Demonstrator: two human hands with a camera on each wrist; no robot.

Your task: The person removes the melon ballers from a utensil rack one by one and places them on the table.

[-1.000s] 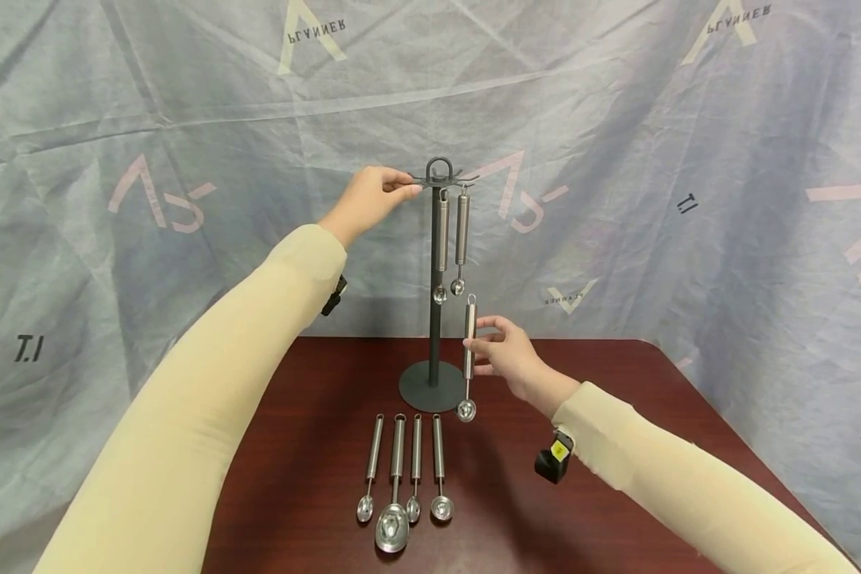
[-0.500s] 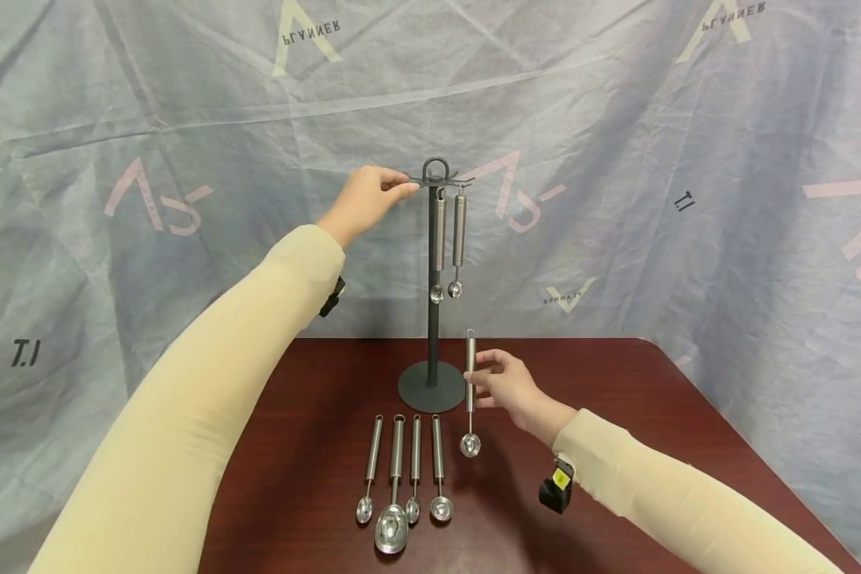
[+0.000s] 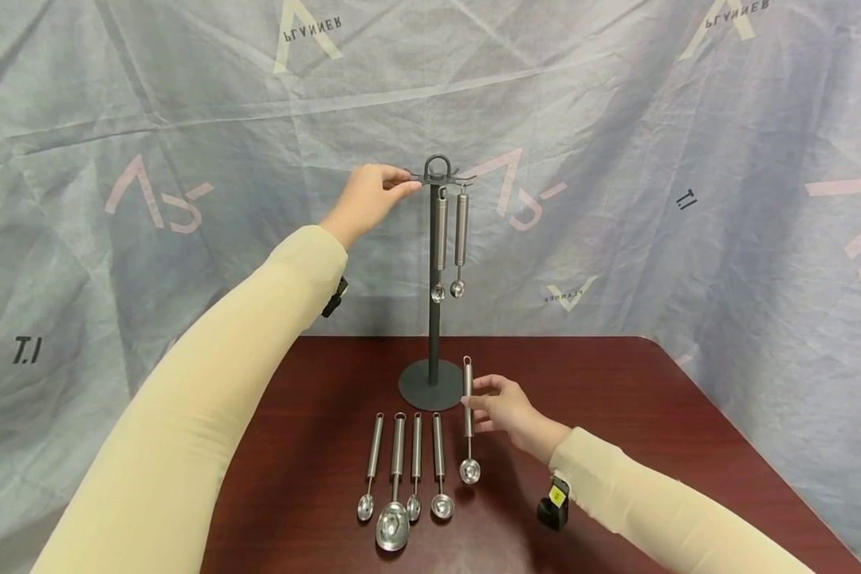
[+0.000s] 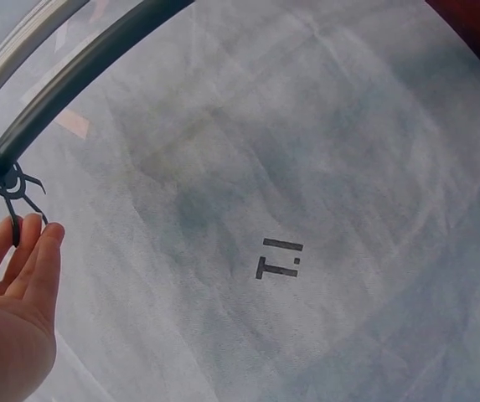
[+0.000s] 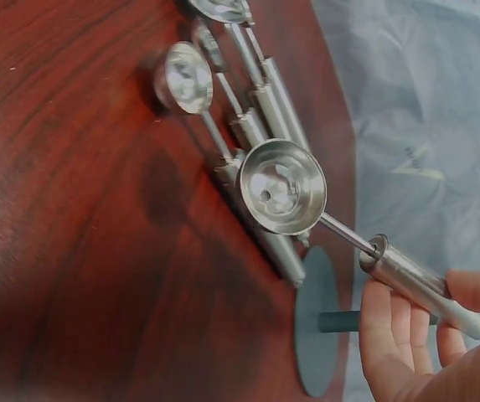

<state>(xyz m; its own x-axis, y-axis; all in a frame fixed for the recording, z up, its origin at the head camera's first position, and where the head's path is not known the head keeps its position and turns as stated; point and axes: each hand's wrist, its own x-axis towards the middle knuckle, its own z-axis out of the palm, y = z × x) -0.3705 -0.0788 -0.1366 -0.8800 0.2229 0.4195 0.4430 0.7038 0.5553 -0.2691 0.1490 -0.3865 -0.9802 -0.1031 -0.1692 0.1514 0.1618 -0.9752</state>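
My right hand (image 3: 511, 412) grips the metal handle of a melon baller (image 3: 469, 399), upright with its loop on top and its round bowl downward. The right wrist view shows that bowl (image 5: 282, 187) close up, with a small hole in it. My left hand (image 3: 373, 199) pinches a hook arm at the top of the dark utensil rack (image 3: 434, 327). In the left wrist view the fingertips (image 4: 53, 233) meet around that hook. Two small scoops hang from the rack, one in front of the post (image 3: 441, 235) and one just right of it (image 3: 461, 231).
On the dark red table (image 3: 581, 383) several scoops lie side by side, among them a large oval one (image 3: 392, 526) and a round one (image 3: 442, 506) at the right end. The rack's round base (image 3: 416, 387) stands behind them. A grey printed cloth (image 3: 617, 159) hangs at the back.
My right hand has lowered the melon baller from beside the rack post to just above the table, right of the lying row. My left hand keeps its pinch on the rack.
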